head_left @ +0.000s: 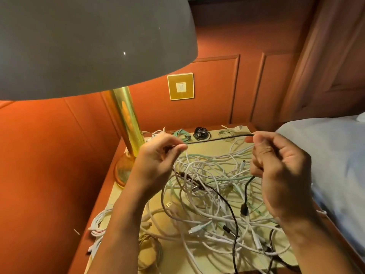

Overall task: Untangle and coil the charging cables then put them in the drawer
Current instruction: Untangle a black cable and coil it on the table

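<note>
My left hand and right hand pinch the black cable taut across mid-frame. I hold it above the white tangle on the desk, probably to separate it.

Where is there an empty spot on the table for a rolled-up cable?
Best: the bare strip at the back, between the coiled cables and the tangle. A smaller patch beside the left forearm. Middle and front are crowded.

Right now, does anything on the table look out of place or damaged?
Yes: white cables lie in one tangle across the table, and some loops spill over its left edge. No damage shows.
</note>
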Tool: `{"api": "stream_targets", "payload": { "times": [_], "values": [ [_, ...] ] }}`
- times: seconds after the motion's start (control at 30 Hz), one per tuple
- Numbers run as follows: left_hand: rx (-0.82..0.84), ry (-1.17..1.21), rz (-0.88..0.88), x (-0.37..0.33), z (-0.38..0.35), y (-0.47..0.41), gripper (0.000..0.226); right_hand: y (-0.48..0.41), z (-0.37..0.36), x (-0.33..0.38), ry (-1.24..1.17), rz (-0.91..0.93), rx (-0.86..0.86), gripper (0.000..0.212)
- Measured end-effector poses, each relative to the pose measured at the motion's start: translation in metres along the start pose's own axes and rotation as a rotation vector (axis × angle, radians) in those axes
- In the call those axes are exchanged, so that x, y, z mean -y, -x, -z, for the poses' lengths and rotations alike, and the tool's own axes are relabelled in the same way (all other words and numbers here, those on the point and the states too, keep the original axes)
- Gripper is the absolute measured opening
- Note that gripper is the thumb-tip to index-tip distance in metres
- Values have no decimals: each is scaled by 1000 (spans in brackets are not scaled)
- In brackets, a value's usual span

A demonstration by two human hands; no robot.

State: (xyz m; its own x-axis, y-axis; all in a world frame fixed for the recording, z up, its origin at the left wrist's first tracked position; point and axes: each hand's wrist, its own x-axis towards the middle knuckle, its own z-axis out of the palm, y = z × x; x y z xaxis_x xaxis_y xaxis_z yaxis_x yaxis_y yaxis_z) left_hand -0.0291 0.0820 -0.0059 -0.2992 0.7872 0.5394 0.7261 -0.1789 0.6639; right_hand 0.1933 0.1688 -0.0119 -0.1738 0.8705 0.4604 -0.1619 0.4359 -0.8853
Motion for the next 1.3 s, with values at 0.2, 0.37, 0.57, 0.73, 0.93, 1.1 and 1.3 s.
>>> {"api": "stream_targets", "payload": {
  "times": [0.2,0.37,0.57,0.73,0.93,1.1,1.3],
  "values": [
    [-162,-33,-138,-7,7,-1,7,-13,8,-7,627,63,210,10],
    [-19,-131,-259,-23,8,-7,10,-11,1,11,711,127,317,50],
    [113,-87,-256,-31,-7,-3,9,0,-16,9,652,267,458,34],
    [169,-28,-120,-24,7,2,19,-7,-5,9,465,321,309,20],
    [137,-80,-72,-20,10,1,10,-8,-4,8,281,170,131,20],
    [-43,-52,-75,-13,2,-1,6,-7,-7,-3,237,92,73,21],
    [-369,-283,-361,-28,-3,-2,15,-12,-6,-10,140,31,28,17]
  ]
}}
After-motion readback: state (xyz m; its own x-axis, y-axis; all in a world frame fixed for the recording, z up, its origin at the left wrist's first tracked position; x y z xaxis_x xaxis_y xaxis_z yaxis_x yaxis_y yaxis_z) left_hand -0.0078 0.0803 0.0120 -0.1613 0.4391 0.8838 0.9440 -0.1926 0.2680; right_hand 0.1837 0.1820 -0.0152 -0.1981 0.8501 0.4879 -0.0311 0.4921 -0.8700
